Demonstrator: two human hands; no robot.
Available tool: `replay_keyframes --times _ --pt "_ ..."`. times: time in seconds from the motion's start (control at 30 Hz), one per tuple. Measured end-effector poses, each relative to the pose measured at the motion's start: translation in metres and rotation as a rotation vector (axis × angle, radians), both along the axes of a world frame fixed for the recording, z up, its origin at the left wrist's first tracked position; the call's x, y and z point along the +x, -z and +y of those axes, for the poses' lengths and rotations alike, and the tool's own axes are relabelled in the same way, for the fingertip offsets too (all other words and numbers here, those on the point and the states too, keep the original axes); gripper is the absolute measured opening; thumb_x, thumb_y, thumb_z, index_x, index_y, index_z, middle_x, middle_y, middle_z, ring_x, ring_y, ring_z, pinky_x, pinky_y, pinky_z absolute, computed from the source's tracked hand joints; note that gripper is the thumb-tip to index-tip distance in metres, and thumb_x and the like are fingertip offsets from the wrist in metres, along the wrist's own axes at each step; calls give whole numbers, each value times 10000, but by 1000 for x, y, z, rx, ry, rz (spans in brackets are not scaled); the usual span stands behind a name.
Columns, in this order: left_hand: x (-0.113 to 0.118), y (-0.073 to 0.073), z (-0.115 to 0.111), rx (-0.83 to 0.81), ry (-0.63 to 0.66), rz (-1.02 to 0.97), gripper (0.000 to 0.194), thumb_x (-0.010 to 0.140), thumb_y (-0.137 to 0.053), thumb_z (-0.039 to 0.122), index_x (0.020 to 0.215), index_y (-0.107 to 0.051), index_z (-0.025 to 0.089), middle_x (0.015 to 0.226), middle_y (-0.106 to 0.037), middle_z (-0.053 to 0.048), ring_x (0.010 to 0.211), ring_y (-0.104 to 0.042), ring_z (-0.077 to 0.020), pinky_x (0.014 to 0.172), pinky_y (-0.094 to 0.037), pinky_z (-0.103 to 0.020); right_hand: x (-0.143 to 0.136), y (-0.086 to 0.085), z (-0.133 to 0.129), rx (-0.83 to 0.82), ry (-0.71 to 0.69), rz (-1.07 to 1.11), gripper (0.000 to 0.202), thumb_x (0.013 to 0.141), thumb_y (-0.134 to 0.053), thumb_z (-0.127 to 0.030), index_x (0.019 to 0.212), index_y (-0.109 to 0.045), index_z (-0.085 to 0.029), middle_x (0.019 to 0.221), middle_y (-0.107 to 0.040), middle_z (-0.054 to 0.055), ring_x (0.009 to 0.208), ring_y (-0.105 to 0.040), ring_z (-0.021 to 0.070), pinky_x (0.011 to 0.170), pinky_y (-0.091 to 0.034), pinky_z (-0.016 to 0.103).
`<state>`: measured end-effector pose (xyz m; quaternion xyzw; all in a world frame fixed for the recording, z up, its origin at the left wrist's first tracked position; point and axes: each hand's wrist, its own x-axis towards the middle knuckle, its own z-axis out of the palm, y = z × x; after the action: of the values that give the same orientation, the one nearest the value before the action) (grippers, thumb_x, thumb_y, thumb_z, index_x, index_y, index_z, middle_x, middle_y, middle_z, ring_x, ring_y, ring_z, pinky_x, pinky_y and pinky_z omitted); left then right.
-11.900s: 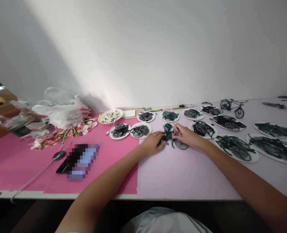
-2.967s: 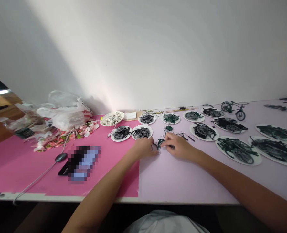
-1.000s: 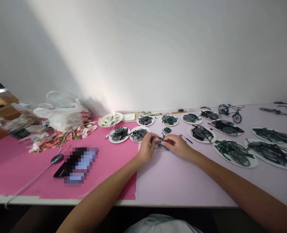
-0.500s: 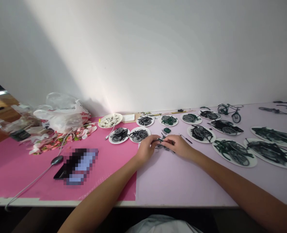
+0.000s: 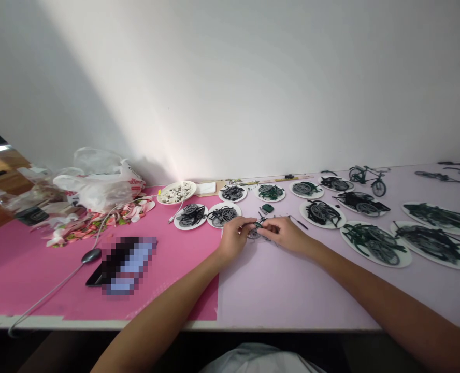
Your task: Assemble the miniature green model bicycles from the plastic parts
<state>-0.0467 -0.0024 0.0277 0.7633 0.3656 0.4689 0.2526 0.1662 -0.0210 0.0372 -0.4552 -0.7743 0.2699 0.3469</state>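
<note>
My left hand (image 5: 233, 239) and my right hand (image 5: 286, 233) meet at the middle of the table, each with its fingers pinched on a small dark model bicycle part (image 5: 255, 234). A grey spoked wheel shows beneath the fingertips; my fingers hide much of the rest. Just beyond them lies a small dark green piece (image 5: 268, 208). A thin dark screwdriver-like tool (image 5: 302, 225) rests to the right of my right hand.
Several white plates of bicycle parts, one a near plate (image 5: 404, 259), stand around. An assembled model bicycle (image 5: 368, 177) is at the back right. Leftward are a phone (image 5: 96, 280), a mouse-shaped device (image 5: 91, 256) on a cable, artificial petals (image 5: 70, 230) and a plastic bag (image 5: 101, 186).
My fingers have shifted slightly around the bicycle part, and more of its spoked wheel shows between them. The things on the table have stayed where they were.
</note>
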Motion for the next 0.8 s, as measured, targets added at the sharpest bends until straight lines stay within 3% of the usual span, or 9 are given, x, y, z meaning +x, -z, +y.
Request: replay_keyframes --times 0.33,0.8 --pt "2 0 -1 -133 -13 -59 201 958 -655 260 1106 -775 198 1012 -770 -81 857 -720 -201 822 -599 -325 4 -1 2 -3 -14 -78 405 936 -626 -493 672 -513 -208 611 -511 -40 601 -448 142 588 -330 272" --pt "2 4 0 -65 19 -129 252 962 -672 374 1100 -792 201 962 -766 -90 806 -712 -200 746 -589 -311 5 1 3 -30 -20 -106 426 962 -593 -529 692 -533 -205 614 -551 -29 602 -462 148 592 -326 277"
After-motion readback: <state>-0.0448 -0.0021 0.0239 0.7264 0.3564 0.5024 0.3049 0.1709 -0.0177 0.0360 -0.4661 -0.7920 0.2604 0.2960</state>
